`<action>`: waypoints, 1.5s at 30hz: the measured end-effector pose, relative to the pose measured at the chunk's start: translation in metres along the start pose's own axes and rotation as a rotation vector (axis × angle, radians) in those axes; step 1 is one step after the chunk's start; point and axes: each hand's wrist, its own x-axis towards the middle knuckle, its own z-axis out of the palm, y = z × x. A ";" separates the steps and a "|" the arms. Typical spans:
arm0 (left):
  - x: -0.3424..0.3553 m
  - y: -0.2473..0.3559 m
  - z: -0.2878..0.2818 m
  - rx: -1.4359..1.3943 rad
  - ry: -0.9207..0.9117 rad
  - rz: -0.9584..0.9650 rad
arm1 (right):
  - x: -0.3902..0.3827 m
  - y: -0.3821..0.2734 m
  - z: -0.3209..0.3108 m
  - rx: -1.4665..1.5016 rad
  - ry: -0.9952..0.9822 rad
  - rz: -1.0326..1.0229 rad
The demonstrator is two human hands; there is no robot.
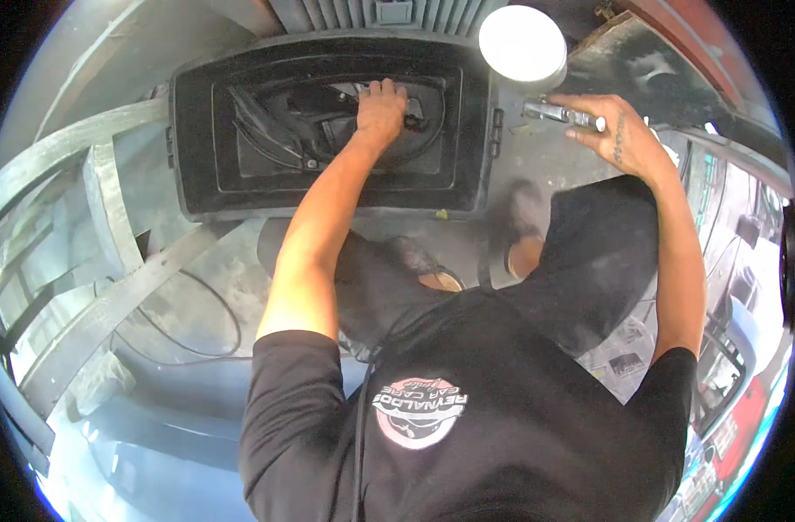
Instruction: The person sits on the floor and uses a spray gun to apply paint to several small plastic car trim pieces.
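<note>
A black plastic bin-like housing (197, 130) lies in front of me, with dark parts and a curved strip inside. My left hand (382, 113) reaches into it, fingers curled over something among the dark parts that I cannot make out. To the right of the housing, my right hand (619, 135) grips a silver metal tool (554, 112) with a short cylindrical end. Just beyond that tool is a white round container (521, 42).
Metal frame bars (167, 261) and a thin dark hose (228, 309) are at left. A bluish panel (154, 435) lies lower left. A ridged grey part (345, 13) is beyond the housing. A dark board (658, 74) leans at upper right. My legs and sandalled feet are below the housing.
</note>
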 end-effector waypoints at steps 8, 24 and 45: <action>-0.007 0.006 0.036 0.081 0.022 0.099 | 0.046 0.019 0.042 0.133 0.014 -0.049; 0.009 0.036 0.012 0.099 -0.098 0.105 | 0.025 0.073 0.028 0.307 0.050 -0.119; 0.059 0.215 -0.094 -1.486 0.257 -0.358 | 0.002 0.134 0.034 0.229 0.191 0.033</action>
